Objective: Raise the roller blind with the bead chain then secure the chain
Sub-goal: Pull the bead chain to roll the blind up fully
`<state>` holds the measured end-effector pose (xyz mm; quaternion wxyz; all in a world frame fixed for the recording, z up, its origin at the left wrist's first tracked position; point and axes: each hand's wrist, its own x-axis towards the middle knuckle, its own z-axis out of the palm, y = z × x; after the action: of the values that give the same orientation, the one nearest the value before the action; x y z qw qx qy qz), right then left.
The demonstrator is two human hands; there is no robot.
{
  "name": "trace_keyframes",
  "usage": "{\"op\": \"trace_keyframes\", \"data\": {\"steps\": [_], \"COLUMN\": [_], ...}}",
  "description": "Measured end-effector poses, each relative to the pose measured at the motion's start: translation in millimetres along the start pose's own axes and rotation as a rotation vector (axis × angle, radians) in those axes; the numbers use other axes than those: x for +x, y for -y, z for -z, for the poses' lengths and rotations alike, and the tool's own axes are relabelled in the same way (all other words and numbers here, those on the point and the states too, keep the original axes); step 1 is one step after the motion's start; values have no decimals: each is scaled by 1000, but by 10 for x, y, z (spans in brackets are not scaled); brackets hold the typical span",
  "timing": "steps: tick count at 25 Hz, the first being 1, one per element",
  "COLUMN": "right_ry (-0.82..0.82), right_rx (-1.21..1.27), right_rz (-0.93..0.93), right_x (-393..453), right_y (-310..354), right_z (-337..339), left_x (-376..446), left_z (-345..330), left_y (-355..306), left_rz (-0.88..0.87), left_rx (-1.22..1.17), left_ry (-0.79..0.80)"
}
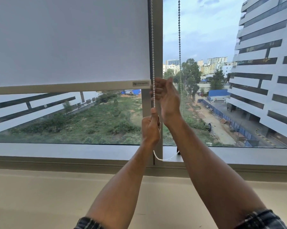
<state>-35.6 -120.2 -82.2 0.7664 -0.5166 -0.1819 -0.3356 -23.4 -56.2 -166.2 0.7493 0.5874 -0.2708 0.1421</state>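
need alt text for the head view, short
Two bare hands work a white bead chain beside a window frame: the left hand grips it low, the right hand reaches higher. The white roller blind is partly raised, showing grass and buildings outside.

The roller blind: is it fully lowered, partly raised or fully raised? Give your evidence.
Partly raised. The roller blind covers the upper window, while its bottom bar hangs well above the sill, leaving clear glass below.
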Motion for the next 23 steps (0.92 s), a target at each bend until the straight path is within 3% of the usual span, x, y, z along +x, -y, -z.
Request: {"op": "trace_keyframes", "data": {"steps": [6, 9, 12, 16, 21, 23], "right_ry": [199, 208, 199, 136, 127, 131], "right_rx": [60, 56, 27, -148, -190, -203], "right_rz": [-164, -101, -76, -78, -215, -225], "right_x": [-143, -208, -268, -463, -717, -732], "right_y": [5, -15, -49, -293, -670, -755], "right_z": [-146, -138, -127, 6, 178, 219], "left_x": [-203, -170, -36, 391, 656, 618], "left_z": [-5, 88, 237, 287, -10, -87], "left_y": [147, 163, 90, -445, -930, -900], "left_rz": [70, 49, -13, -121, 122, 178], "left_rx": [-175, -206, -81, -70, -222, -225], "left_ry": [21, 35, -49, -148, 113, 106]}}
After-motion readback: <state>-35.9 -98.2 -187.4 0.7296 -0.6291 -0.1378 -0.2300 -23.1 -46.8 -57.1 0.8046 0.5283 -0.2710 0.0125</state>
